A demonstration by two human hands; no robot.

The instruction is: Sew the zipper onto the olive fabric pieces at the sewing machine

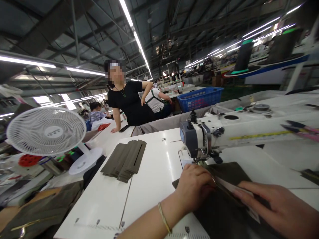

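A dark olive fabric piece point(219, 212) lies under the head of a white and grey sewing machine point(199, 137). My left hand point(195, 186), with a thin band at its wrist, is closed on the fabric close to the needle area; its fingertips are partly hidden. A pale narrow strip point(228, 187) runs along the fabric. Its edge is pinched between the thumb and fingers of my right hand point(274, 202), to the right of my left hand. The machine's foot and needle are mostly hidden behind my left hand.
Left of the machine, a stack of olive fabric pieces point(124, 159) lies on the white table point(147, 196). A white fan point(53, 131) stands at the left. Scissors point(299, 127) rest on the machine arm. Beyond the table, a person in black point(131, 103) leans near a blue crate point(199, 99).
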